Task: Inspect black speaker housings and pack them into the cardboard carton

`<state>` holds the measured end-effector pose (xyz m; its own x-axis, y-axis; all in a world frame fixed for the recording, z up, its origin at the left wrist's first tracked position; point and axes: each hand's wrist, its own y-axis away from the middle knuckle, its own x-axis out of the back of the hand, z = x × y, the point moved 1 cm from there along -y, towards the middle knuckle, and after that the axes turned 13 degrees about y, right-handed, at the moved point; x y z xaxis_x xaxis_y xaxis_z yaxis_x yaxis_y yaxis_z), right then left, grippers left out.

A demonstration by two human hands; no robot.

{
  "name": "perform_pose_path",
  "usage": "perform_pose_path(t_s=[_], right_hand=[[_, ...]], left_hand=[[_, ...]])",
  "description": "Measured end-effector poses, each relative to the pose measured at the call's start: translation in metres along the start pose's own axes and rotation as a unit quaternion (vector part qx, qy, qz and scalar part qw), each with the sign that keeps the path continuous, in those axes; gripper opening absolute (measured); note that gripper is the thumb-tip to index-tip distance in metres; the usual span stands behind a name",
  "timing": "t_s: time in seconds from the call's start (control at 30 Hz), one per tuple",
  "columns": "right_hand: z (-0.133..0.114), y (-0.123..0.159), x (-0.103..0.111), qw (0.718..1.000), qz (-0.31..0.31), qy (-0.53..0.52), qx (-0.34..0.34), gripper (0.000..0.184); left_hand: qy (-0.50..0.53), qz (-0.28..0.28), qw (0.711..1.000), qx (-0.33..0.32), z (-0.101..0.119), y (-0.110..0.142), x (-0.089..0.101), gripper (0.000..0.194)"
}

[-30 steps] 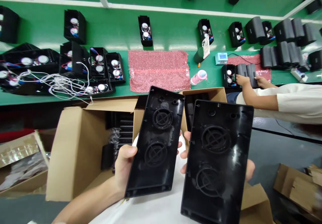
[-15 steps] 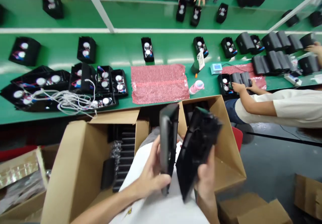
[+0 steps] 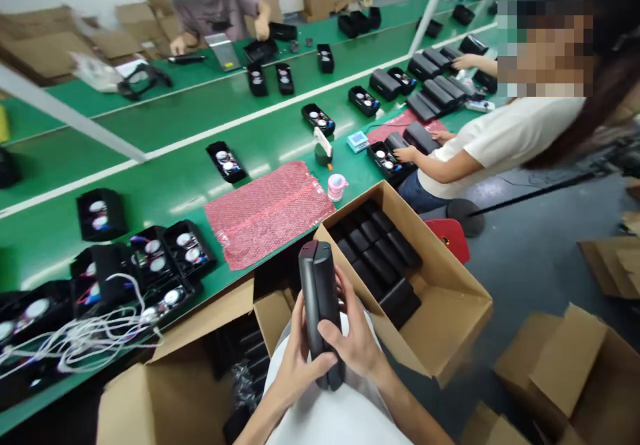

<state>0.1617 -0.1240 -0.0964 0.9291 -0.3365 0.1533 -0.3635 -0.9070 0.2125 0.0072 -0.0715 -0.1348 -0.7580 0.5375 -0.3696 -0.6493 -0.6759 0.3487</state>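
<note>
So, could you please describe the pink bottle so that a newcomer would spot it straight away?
Start at the green workbench and find the red bubble-wrap sheet on its near edge. The pink bottle stands just right of that sheet, above the open box of black parts. It is the only pink thing among black casings.

Inner faces of the two black panels (image 3: 320, 298) hidden, pressed together. Left carton (image 3: 150, 391) cut off by bottom edge. White cable bundle (image 3: 75, 338) blurred at left edge.

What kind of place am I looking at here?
Most likely a speaker assembly line in a factory. Long green workbenches carry rows of open black speaker housings with round drivers, brown cardboard boxes hold black plastic panels, and several seated workers handle parts.
</note>
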Motion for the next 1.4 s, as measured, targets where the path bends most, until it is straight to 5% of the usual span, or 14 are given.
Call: perform_pose_path(t_s=[0.27,0.37,0.5,0.63,0.77,0.87,1.03,1.2,1.4], right_hand=[[0.051,-0.003,0.04,0.99,-0.001,-0.134,-0.048,0.119],[0.076,0.0,0.053,0.987,0.044,-0.138,-0.069,0.117],[0.124,0.006,0.081,0.964,0.149,-0.126,-0.18,0.117],[0.209,0.015,0.143,0.903,0.288,-0.064,-0.313,0.109],[0.312,0.031,0.197,0.761,0.391,0.035,-0.516,0.11],[0.379,0.041,0.199,0.67,0.372,0.067,-0.638,0.101],[0.453,0.046,0.178,0.612,0.311,0.098,-0.721,0.096],[0.482,0.046,0.176,0.609,0.281,0.096,-0.736,0.09],[0.462,0.039,0.178,0.647,0.316,0.099,-0.687,0.075]], left_hand=[[-0.1,-0.078,0.992,0.026,-0.024,-0.04,-0.026,0.114],[-0.12,-0.122,0.984,0.048,-0.036,-0.06,-0.043,0.115],[-0.174,-0.195,0.964,0.051,-0.061,-0.087,-0.07,0.117],[-0.255,-0.188,0.948,0.032,-0.087,-0.103,-0.083,0.093],[-0.268,-0.189,0.939,0.102,-0.11,-0.099,-0.061,0.062],[-0.294,-0.168,0.925,0.171,-0.12,-0.091,-0.038,0.057],[-0.316,-0.122,0.913,0.226,-0.126,-0.088,-0.034,0.053],[-0.328,-0.111,0.904,0.25,-0.129,-0.093,-0.047,0.051],[-0.278,-0.09,0.922,0.255,-0.137,-0.094,-0.055,0.052]])
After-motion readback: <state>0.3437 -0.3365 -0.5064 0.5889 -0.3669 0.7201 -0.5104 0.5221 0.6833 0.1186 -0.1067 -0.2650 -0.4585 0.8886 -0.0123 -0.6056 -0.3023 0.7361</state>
